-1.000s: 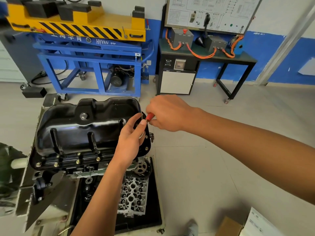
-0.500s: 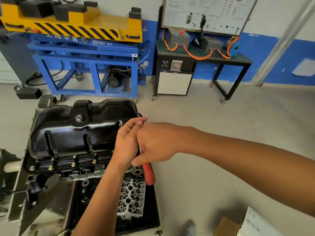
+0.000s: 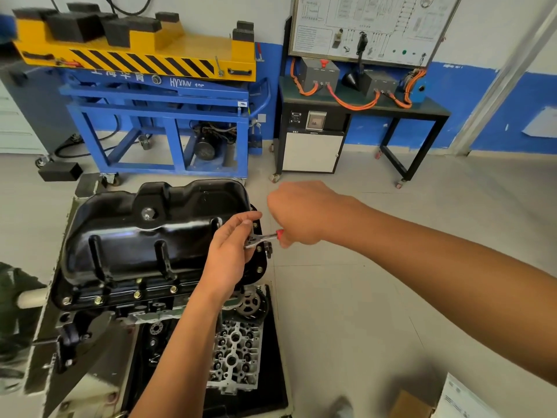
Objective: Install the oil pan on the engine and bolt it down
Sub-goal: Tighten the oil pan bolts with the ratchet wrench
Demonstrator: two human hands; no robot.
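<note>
The oil pan (image 3: 144,239) sits lengthwise left-to-right on the engine (image 3: 150,309), and at its right-end flange the left hand (image 3: 232,257) pinches the head of the wrench (image 3: 264,237) while the right hand (image 3: 301,212) grips its red handle, which points rightward, away from the pan.

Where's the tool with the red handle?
In the head view, the red-handled wrench is mid-frame at the right edge of the black oil pan. The left hand pinches its head and the right hand grips its handle.

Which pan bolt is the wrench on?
The right-end flange bolt, hidden under the wrench head by the left hand; the near-edge bolts are untouched.
</note>
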